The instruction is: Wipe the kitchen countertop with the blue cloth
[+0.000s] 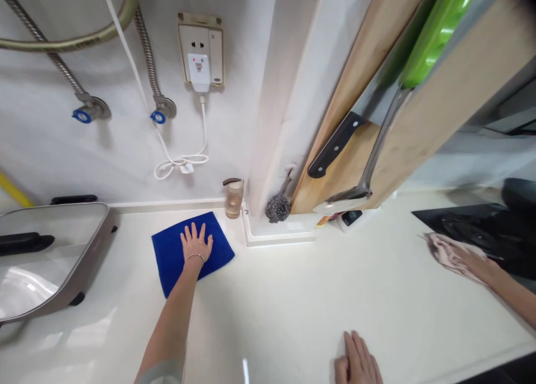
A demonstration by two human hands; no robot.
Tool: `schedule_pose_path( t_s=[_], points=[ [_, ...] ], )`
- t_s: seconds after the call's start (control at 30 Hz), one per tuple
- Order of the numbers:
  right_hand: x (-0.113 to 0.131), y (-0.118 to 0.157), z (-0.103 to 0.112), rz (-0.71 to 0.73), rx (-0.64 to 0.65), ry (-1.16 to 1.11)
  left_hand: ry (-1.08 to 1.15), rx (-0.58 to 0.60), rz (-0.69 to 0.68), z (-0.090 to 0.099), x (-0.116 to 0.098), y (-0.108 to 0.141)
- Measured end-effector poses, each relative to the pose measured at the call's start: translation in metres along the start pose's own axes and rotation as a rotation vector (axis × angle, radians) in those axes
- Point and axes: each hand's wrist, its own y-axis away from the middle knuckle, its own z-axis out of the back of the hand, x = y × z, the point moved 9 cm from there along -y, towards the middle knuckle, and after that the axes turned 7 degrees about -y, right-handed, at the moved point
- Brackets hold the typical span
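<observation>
- Left hand (196, 241): fingers spread wide, flat on a folded blue cloth (176, 261), not gripping, pointing toward the wall.
- Cloth: squarish, askew on the surface (285, 306), one corner toward the person.
- Left forearm (170, 317): rises from the lower edge, with a thin bangle (195, 257) at the wrist.
- Right hand (358, 361): fingers close together, resting flat on the surface, well right of the cloth.
- Beyond the cloth: a glass tumbler (233, 198) just beside it; a co-worker's hand (469, 258) far right, on a pinkish rag (448, 255).
</observation>
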Motion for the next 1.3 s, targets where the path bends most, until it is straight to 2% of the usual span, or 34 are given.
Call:
schedule_pose_path(
  t_s=[0.1,0.23,0.4,0.7,0.87,0.97,1.03,1.1,1.17,1.23,1.3],
  points=[
    [0.002,-0.002,0.004,-0.015,-0.032,0.013,0.019,0.008,-0.100,0.002,-0.019,0.010],
    [0.010,-0.006,0.010,-0.028,-0.076,-0.023,0.082,-0.004,-0.260,0.010,-0.058,0.044],
    [0.021,-0.012,0.022,-0.044,-0.145,-0.076,0.132,-0.014,-0.285,0.022,-0.089,0.096],
    [0.028,-0.015,0.028,-0.061,-0.138,-0.069,0.099,-0.052,-0.423,0.035,-0.123,0.224],
    [0.028,-0.017,0.029,-0.100,-0.118,-0.038,0.171,-0.031,-0.502,0.037,-0.171,0.300],
    [0.028,-0.018,0.032,-0.106,-0.101,-0.045,0.256,0.051,-0.550,0.042,-0.205,0.338],
    [0.026,-0.016,0.036,-0.091,-0.091,-0.049,0.316,0.114,-0.586,0.048,-0.218,0.358],
    [0.025,-0.012,0.040,-0.057,-0.095,-0.052,0.363,0.169,-0.638,0.054,-0.220,0.372],
    [0.023,-0.008,0.043,-0.027,-0.125,-0.070,0.394,0.207,-0.678,0.058,-0.207,0.380],
    [0.021,-0.006,0.045,-0.005,-0.157,-0.099,0.412,0.220,-0.680,0.061,-0.177,0.384],
    [0.022,-0.006,0.045,0.003,-0.147,-0.128,0.404,0.203,-0.636,0.063,-0.136,0.387]
  ],
)
